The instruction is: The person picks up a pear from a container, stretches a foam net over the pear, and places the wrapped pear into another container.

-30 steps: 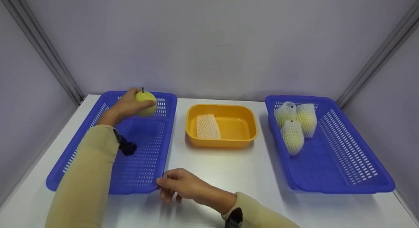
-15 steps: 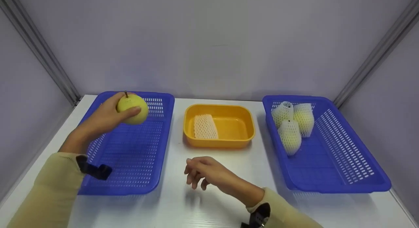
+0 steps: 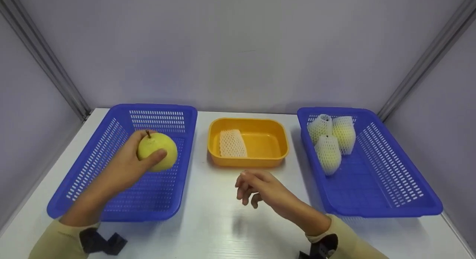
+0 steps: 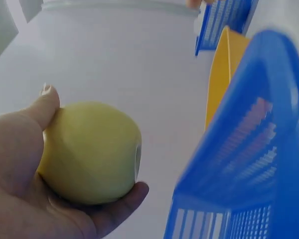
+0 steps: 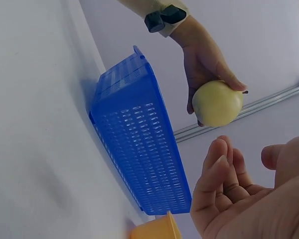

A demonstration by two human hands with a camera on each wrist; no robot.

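Note:
My left hand (image 3: 128, 160) grips a yellow-green pear (image 3: 158, 152) with a dark stem, thumb across its near side. In the head view the fruit overlaps the left blue basket (image 3: 182, 199); the right wrist view shows it held up above the basket's rim. Most of the left fingers are hidden behind the pear in the head view. My right hand (image 3: 269, 190) hangs over the white table in front of the yellow tub (image 3: 247, 162), its fingers loosely bent and holding nothing. A white foam net sleeve (image 3: 232, 143) lies flat in the tub's left part.
Another blue basket (image 3: 383, 210) stands at the right. Three fruits in foam nets (image 3: 328, 155) sit clustered in its back left corner. Pale walls (image 3: 238, 51) enclose the white table (image 3: 215, 229) behind and at both sides.
My left hand has drawn the pear back from the far end of the left basket, toward me. The right hand has left that basket's near corner and moved right, over the table.

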